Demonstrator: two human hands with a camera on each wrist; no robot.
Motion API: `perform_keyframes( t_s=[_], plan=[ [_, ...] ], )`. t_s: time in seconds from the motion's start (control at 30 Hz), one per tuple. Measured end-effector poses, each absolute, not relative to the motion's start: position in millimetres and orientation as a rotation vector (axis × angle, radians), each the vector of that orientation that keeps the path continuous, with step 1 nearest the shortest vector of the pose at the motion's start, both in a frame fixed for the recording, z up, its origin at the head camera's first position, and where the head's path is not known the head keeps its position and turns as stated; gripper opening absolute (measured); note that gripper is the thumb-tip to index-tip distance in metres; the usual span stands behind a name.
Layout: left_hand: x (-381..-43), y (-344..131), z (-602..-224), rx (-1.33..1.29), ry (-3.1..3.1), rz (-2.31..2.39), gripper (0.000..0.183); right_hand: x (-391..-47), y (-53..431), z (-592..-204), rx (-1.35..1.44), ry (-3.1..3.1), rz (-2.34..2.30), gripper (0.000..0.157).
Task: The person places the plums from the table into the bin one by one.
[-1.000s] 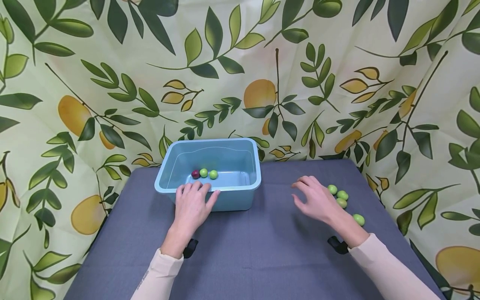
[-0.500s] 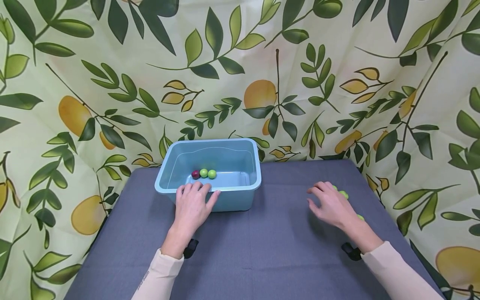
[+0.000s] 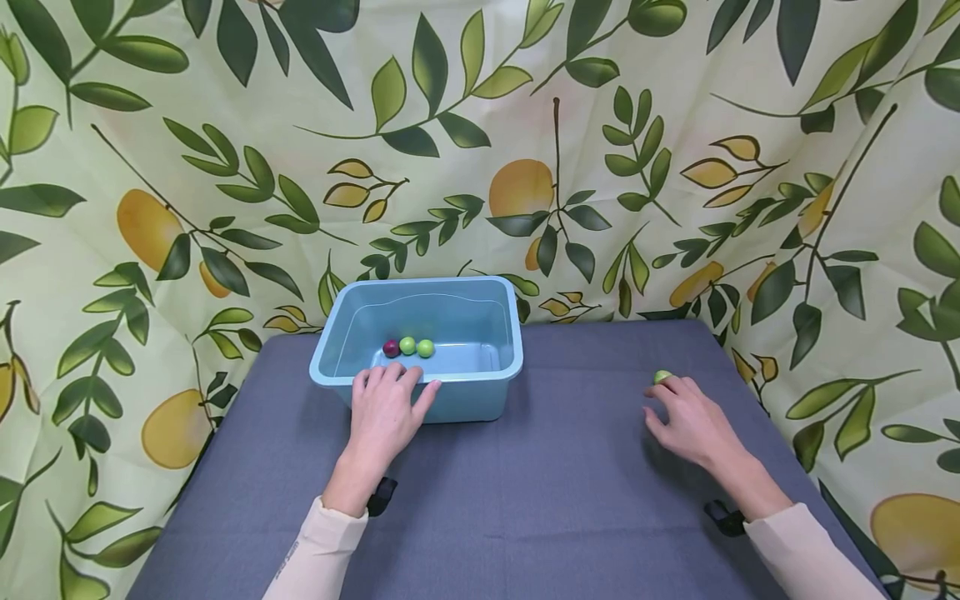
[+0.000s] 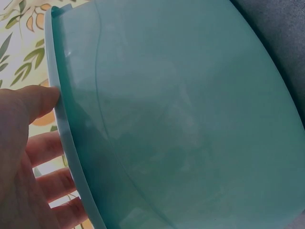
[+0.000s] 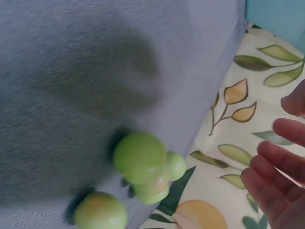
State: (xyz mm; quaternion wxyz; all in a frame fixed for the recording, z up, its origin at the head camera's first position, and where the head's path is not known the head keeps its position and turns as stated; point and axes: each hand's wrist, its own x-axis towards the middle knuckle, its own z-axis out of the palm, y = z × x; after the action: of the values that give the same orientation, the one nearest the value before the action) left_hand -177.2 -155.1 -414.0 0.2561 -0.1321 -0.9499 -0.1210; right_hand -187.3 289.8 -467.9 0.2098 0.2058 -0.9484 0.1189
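A light blue plastic bin (image 3: 480, 398) stands at the back left of the table. My left hand (image 3: 384, 412) holds its near rim; in the left wrist view the thumb (image 4: 45, 100) touches the rim and the other fingers pass behind it. Inside the bin lie a dark red fruit (image 3: 392, 348) and two small round green fruits (image 3: 426, 348). My right hand (image 3: 693, 417) hovers at the table's right, fingers loosely bent with nothing in them. Several green fruits (image 5: 138, 155) lie beneath it, some with an orange blush. The head view shows one green fruit (image 3: 662, 377); the hand hides the others.
A dark grey-blue cloth (image 3: 525, 500) covers the table. Behind it and at both sides hangs a pale curtain (image 3: 450, 167) printed with leaves and orange fruit. A black strap (image 3: 723, 517) shows under the right wrist, and another strap (image 3: 381, 497) under the left.
My right hand has moved right and slightly nearer me, and now covers most of the green fruits. The left hand and the bin have stayed put. A green fruit in the bin has shifted slightly.
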Motion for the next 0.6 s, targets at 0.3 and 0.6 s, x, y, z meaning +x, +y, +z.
perform_keyframes(
  t_s=[0.3, 0.6],
  plan=[
    [-177, -155, -414, -0.356, -2.578, -0.322, 0.036, -179, 307, -473, 0.481, -2.684, 0.365, 0.018],
    [-177, -155, -415, -0.359, -2.566, -0.300, 0.035, -175, 319, -483, 0.432, -2.745, 0.369, 0.019]
  ],
)
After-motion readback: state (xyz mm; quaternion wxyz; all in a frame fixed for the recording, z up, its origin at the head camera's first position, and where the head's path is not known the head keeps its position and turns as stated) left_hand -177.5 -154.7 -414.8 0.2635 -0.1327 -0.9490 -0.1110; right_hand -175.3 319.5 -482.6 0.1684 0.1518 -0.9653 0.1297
